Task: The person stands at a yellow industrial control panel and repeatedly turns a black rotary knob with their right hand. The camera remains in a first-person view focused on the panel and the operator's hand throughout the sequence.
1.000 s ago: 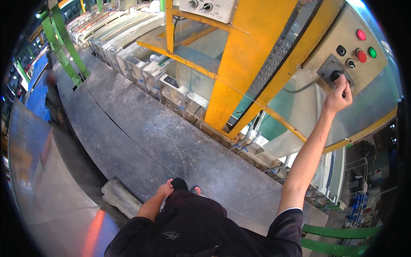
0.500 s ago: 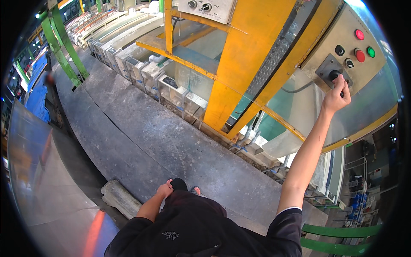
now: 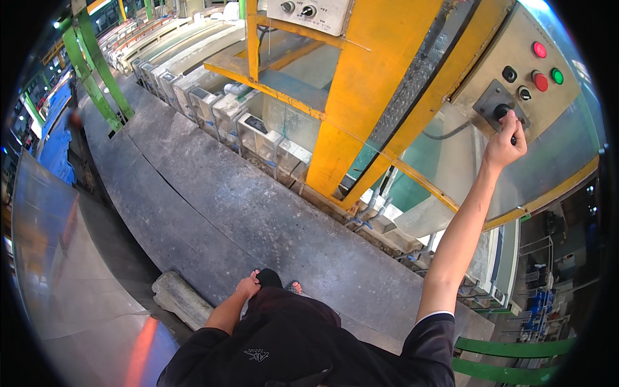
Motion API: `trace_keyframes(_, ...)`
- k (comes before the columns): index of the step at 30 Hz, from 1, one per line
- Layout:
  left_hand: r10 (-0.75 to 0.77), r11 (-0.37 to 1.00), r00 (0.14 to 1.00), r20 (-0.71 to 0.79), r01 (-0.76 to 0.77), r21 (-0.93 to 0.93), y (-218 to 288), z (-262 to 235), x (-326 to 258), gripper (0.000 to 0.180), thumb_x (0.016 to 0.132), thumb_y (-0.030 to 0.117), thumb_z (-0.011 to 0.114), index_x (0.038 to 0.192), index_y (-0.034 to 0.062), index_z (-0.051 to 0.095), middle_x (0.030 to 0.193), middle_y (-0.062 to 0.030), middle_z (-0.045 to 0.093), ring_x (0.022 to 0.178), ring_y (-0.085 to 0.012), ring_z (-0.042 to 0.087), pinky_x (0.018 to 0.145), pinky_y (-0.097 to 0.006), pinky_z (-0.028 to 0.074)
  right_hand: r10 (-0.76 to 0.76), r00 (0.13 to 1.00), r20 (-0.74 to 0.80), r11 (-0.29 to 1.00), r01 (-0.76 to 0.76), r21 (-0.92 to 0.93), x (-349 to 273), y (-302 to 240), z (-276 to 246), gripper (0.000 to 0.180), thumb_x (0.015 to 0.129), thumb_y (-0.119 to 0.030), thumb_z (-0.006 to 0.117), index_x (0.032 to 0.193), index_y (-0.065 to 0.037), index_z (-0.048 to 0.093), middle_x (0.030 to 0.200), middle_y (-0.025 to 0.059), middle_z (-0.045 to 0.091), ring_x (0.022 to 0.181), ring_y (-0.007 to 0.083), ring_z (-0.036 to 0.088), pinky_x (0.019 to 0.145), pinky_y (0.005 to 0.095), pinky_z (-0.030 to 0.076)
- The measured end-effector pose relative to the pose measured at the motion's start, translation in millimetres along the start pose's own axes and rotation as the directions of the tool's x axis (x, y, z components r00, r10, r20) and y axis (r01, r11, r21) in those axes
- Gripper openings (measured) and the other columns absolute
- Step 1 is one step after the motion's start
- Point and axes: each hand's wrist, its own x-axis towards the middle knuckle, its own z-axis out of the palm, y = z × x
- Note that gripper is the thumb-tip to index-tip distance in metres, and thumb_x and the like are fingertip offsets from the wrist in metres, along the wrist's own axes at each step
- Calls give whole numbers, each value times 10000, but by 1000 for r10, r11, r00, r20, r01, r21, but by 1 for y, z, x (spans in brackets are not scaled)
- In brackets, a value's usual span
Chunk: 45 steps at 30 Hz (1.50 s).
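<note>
My right hand [image 3: 505,147] is stretched up to a metal control panel [image 3: 474,90] at the upper right. Its fingers are closed round a black joystick [image 3: 501,111], whose lower part shows on a dark square plate; the rest is hidden by the hand. Beside the joystick sit a black selector switch [image 3: 524,94], red buttons [image 3: 540,80] and a green button [image 3: 556,76]. My left hand [image 3: 247,285] hangs low by my dark-clad leg, fingers curled in. Whether it holds anything is hidden.
A yellow steel frame [image 3: 361,97] rises ahead, carrying a white switch box [image 3: 309,14]. Behind it stand tanks [image 3: 412,184] with greenish liquid. The grey walkway [image 3: 213,187] runs to a green post [image 3: 97,71]. A cylindrical block [image 3: 180,300] lies at left; green rails [image 3: 509,348] stand lower right.
My right hand stays on the joystick, and the panel has shifted only very slightly in the picture. My left hand has not visibly moved.
</note>
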Motion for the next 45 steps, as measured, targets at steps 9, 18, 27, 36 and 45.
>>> trace_keyframes(9, 2, 1000, 1000, -18, -2, -3, -3, 3, 2, 391, 712, 309, 544, 1057, 131, 593, 1077, -156, 581, 1024, -321, 539, 901, -389, 422, 12, 1000, 6, 1000, -12, -4, 0, 0, -1, 343, 826, -52, 571, 515, 7, 437, 558, -7, 461, 577, 60, 374, 572, 204, 298)
trace_keyframes(18, 7, 1000, 1000, -18, -8, -2, -2, 1, 0, 397, 710, 309, 538, 1060, 128, 588, 1075, -159, 580, 1027, -324, 535, 905, -386, 419, 2, 1000, 11, 1000, -2, 16, 0, 0, -1, 334, 828, -57, 572, 523, 9, 453, 567, -7, 470, 580, 56, 380, 572, 199, 298)
trace_keyframes(27, 14, 1000, 1000, -19, -15, -21, 7, -9, -9, 410, 714, 303, 526, 1069, 102, 571, 1068, -171, 581, 1009, -334, 542, 899, -392, 421, -6, 1000, 10, 1000, 6, 7, 0, -1, -1, 325, 827, -57, 573, 529, 8, 459, 571, -9, 472, 579, 55, 380, 573, 200, 303)
trace_keyframes(36, 0, 1000, 1000, -3, 0, -19, 11, -13, -13, 417, 720, 298, 522, 1077, 87, 567, 1083, -161, 578, 1019, -326, 538, 906, -388, 417, -10, 1000, 11, 1000, 9, 11, 0, 0, -1, 325, 827, -46, 568, 527, 8, 454, 569, -7, 468, 588, 59, 396, 585, 198, 315)
trace_keyframes(45, 18, 1000, 1000, -21, -18, 2, 7, -9, -10, 423, 728, 296, 513, 1086, 75, 555, 1087, -156, 577, 1025, -322, 535, 906, -387, 416, -7, 1000, 22, 1000, 7, 11, 0, 0, -1, 337, 829, -47, 566, 522, 6, 436, 563, -7, 457, 577, 59, 382, 577, 200, 310)
